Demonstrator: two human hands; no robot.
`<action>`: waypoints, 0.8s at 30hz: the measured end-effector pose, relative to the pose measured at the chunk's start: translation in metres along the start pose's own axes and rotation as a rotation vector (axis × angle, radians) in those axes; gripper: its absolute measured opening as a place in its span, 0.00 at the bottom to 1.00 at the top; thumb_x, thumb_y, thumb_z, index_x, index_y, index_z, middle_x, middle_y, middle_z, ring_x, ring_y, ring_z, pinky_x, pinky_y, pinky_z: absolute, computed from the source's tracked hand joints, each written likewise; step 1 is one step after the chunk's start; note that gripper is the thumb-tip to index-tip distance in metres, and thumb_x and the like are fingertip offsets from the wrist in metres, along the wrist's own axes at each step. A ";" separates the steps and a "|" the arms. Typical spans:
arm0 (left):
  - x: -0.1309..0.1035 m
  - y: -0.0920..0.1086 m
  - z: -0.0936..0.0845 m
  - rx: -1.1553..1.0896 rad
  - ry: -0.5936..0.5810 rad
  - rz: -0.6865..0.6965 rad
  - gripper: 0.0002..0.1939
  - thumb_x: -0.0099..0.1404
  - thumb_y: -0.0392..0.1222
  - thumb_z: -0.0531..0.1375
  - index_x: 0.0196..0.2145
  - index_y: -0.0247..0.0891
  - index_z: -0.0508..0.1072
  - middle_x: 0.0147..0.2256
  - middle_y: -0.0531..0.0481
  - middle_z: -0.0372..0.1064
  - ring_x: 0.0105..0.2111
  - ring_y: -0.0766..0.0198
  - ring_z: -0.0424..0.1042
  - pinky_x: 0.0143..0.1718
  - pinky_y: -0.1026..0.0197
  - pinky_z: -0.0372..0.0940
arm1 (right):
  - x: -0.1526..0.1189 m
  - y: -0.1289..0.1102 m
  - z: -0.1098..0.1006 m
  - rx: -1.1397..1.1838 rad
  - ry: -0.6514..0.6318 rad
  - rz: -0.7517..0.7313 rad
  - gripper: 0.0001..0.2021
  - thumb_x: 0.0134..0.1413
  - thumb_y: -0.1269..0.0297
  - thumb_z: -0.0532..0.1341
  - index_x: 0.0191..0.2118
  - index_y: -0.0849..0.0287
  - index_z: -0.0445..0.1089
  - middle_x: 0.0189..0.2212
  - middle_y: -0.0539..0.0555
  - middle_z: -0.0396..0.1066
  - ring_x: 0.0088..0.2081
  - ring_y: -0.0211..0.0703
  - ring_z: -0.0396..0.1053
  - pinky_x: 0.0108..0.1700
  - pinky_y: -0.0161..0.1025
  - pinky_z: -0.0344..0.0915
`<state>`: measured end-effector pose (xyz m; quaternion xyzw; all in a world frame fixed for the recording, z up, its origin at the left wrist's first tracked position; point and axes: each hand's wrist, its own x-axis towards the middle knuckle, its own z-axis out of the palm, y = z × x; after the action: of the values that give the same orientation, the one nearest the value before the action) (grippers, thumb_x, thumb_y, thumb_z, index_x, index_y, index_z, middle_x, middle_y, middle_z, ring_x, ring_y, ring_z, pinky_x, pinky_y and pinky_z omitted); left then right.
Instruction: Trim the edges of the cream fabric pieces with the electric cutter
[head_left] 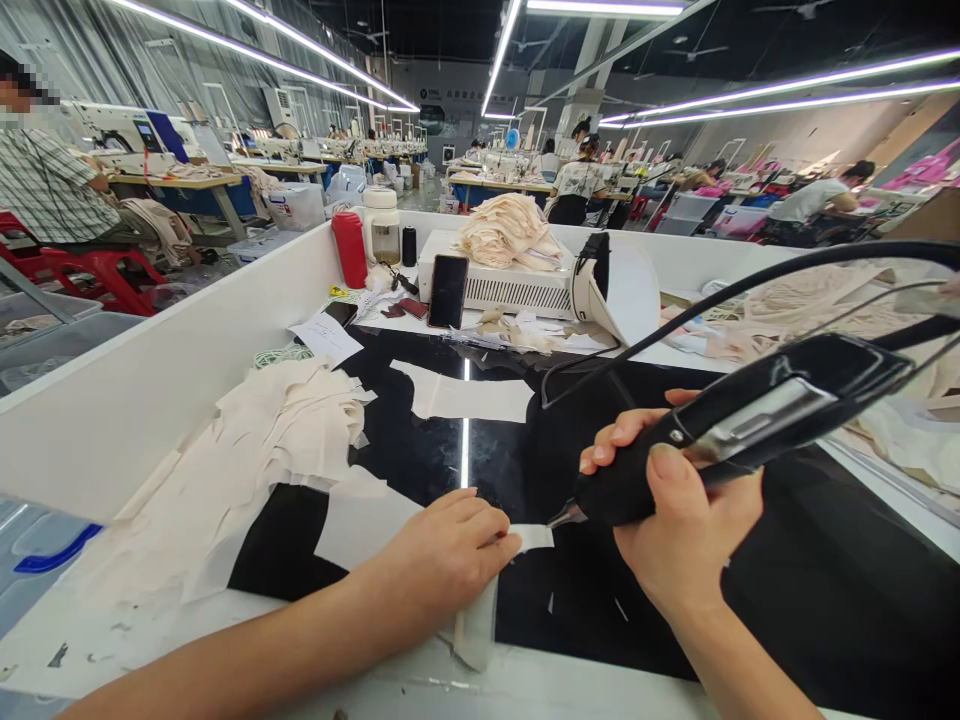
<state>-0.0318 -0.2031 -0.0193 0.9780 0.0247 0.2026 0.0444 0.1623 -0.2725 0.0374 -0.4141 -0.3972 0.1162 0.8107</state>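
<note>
Low centre of the frame: the left hand (442, 545) pins a cloth strip (529, 537) to the bench (825, 590); the right hand (675, 520) clasps a cutter (735, 425), tip at the strip's end. Cut pieces (285, 420) piled left; this strip looks unfinished.

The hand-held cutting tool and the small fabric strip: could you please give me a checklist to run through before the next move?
1. Right hand grips the black cutting tool firmly: ok.
2. Tool tip sits at the fabric strip: ok.
3. Left hand pins the strip to the black work surface: ok.
4. Left fingers well away from the tip: not ok, close.
5. Cable hangs free of snags: cannot tell.
6. Fabric pile lies apart: ok.
</note>
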 end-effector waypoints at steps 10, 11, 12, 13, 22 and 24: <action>0.001 0.004 0.001 0.012 -0.028 -0.009 0.10 0.79 0.31 0.55 0.53 0.33 0.73 0.45 0.45 0.74 0.46 0.60 0.75 0.62 0.51 0.69 | -0.006 0.003 0.015 0.060 -0.046 0.046 0.19 0.57 0.56 0.73 0.51 0.49 0.69 0.31 0.45 0.72 0.25 0.39 0.72 0.27 0.39 0.74; 0.002 0.005 0.001 0.012 -0.029 -0.009 0.10 0.79 0.31 0.55 0.53 0.33 0.73 0.45 0.45 0.74 0.46 0.59 0.75 0.62 0.51 0.69 | -0.006 0.003 0.014 0.065 -0.052 0.046 0.19 0.57 0.56 0.73 0.51 0.49 0.69 0.31 0.45 0.72 0.26 0.39 0.72 0.27 0.39 0.74; 0.003 0.005 0.000 0.012 -0.031 -0.008 0.10 0.79 0.31 0.55 0.53 0.33 0.74 0.44 0.45 0.74 0.46 0.59 0.75 0.62 0.51 0.69 | -0.006 0.004 0.013 0.072 -0.056 0.045 0.19 0.57 0.56 0.73 0.51 0.49 0.69 0.31 0.45 0.72 0.26 0.39 0.72 0.27 0.39 0.74; 0.004 0.006 0.000 0.012 -0.032 -0.007 0.10 0.79 0.31 0.55 0.53 0.33 0.74 0.44 0.45 0.74 0.45 0.59 0.75 0.62 0.50 0.69 | -0.007 0.004 0.013 0.080 -0.059 0.044 0.19 0.57 0.57 0.73 0.51 0.49 0.70 0.31 0.45 0.72 0.26 0.39 0.72 0.27 0.39 0.74; 0.003 0.006 -0.003 0.009 -0.032 0.000 0.10 0.79 0.31 0.54 0.53 0.32 0.74 0.45 0.45 0.74 0.46 0.58 0.74 0.59 0.51 0.70 | -0.004 0.000 0.014 0.046 -0.042 0.043 0.18 0.57 0.60 0.73 0.50 0.50 0.70 0.31 0.46 0.73 0.26 0.40 0.72 0.26 0.40 0.74; 0.002 0.005 -0.002 0.005 -0.032 0.001 0.10 0.79 0.30 0.55 0.53 0.32 0.73 0.45 0.45 0.74 0.46 0.58 0.74 0.58 0.52 0.71 | -0.001 -0.001 0.011 0.050 -0.016 0.033 0.18 0.55 0.59 0.73 0.49 0.50 0.71 0.30 0.45 0.73 0.25 0.40 0.71 0.26 0.39 0.74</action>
<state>-0.0310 -0.2077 -0.0158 0.9811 0.0238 0.1871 0.0424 0.1528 -0.2673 0.0412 -0.3992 -0.3938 0.1429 0.8156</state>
